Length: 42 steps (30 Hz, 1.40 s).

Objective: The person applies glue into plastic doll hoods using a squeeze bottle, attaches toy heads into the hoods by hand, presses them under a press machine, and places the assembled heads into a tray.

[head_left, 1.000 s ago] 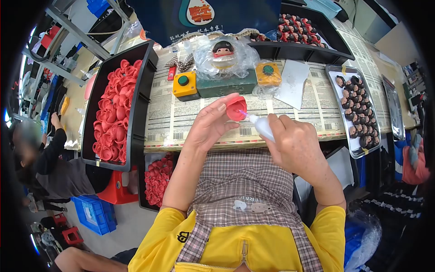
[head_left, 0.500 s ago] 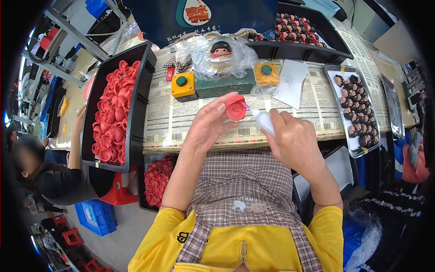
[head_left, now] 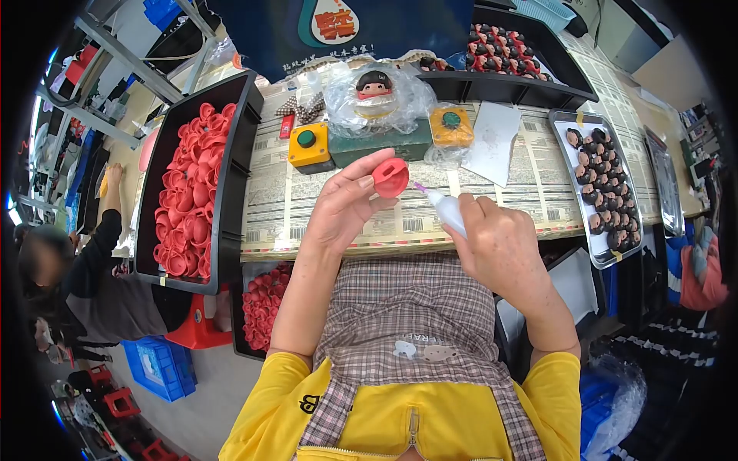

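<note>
Between the fingers of my left hand (head_left: 344, 201) is a red cup-shaped plastic piece (head_left: 391, 178), its rounded side with a slot facing up. My right hand (head_left: 498, 240) is closed around a white squeeze bottle (head_left: 451, 215) with a purple nozzle tip. That tip points at the red piece from the right, with a small gap between them. Beyond my hands, a doll head (head_left: 374, 86) with black hair sits in clear plastic wrap on a green block (head_left: 384, 144).
A black bin (head_left: 250, 115) of red pieces stands left. Yellow button boxes (head_left: 309, 158) flank the green block. On the right lies a metal tray (head_left: 560, 127) of small doll heads; a black tray (head_left: 530, 94) with more red-and-black pieces is behind. A co-worker (head_left: 92, 284) sits at left.
My left hand has turned the red piece from its hollow side to its rounded side and shifted slightly left. The nozzle tip has come away from it. The co-worker's arm has moved.
</note>
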Each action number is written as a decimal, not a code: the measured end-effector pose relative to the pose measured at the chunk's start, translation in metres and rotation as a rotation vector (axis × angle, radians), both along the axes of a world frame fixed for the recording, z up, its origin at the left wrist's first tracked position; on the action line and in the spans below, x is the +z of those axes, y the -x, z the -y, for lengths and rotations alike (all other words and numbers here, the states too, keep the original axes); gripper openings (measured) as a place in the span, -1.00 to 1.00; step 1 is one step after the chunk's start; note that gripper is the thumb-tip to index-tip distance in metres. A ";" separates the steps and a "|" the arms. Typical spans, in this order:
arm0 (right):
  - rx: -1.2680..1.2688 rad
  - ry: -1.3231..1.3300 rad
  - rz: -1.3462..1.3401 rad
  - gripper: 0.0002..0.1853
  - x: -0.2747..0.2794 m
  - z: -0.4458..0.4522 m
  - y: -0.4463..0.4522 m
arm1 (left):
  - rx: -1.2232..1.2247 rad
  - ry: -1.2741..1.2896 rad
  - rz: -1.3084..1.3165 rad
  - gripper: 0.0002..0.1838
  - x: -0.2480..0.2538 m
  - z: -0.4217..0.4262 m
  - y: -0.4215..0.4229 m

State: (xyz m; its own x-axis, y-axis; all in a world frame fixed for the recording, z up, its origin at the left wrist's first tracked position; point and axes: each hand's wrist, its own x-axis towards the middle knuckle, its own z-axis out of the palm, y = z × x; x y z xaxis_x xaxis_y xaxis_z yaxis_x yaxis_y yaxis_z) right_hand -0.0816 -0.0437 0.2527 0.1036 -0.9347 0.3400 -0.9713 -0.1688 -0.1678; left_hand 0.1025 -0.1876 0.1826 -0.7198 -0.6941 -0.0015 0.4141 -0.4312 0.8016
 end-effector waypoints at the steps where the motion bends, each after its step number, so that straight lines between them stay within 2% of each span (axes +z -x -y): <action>1: 0.005 -0.002 0.013 -0.79 0.000 -0.001 -0.001 | -0.004 0.002 -0.006 -0.43 0.000 0.001 0.000; 18: 0.065 -0.016 0.056 -0.79 -0.004 -0.001 -0.010 | -0.082 0.014 -0.039 -0.42 -0.002 0.001 0.006; 21: 0.024 -0.106 0.100 -0.71 -0.006 -0.004 -0.008 | -0.082 0.007 -0.043 -0.41 -0.003 0.002 0.006; 25: -0.001 -0.060 0.193 -0.69 -0.007 -0.010 0.003 | -0.043 -0.003 -0.019 -0.40 -0.001 0.003 0.005; 27: -0.042 0.010 0.279 -0.68 -0.014 -0.015 0.019 | -0.030 -0.006 -0.019 -0.40 0.000 0.004 0.004; 30: -0.287 0.140 0.211 -0.77 -0.038 -0.008 0.051 | 0.008 -0.030 -0.010 -0.41 -0.006 0.005 0.004; 31: -0.399 0.070 0.151 -0.75 -0.046 -0.004 0.060 | 0.008 -0.040 -0.012 -0.41 -0.008 0.005 0.004; 34: -0.572 0.113 0.053 -0.69 -0.086 0.014 0.081 | -0.003 -0.055 -0.009 -0.39 -0.013 0.005 0.009; 38: -0.697 -0.058 0.042 -0.53 -0.110 0.025 0.080 | -0.028 -0.073 -0.013 -0.37 -0.019 -0.001 0.013; 41: -0.633 -0.077 0.089 -0.52 -0.094 0.011 0.082 | -0.013 -0.055 0.012 -0.39 -0.017 -0.005 0.012; 42: -0.629 -0.002 0.099 -0.54 -0.088 0.006 0.088 | 0.010 -0.056 0.027 -0.39 -0.015 -0.006 0.011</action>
State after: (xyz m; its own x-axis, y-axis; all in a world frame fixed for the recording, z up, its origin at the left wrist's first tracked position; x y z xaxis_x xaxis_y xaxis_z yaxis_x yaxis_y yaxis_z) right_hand -0.1694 -0.0496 0.1646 -0.4971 -0.8073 0.3182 -0.8645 0.4293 -0.2613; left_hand 0.0911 -0.1812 0.1678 -0.7124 -0.6992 -0.0598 0.3972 -0.4720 0.7870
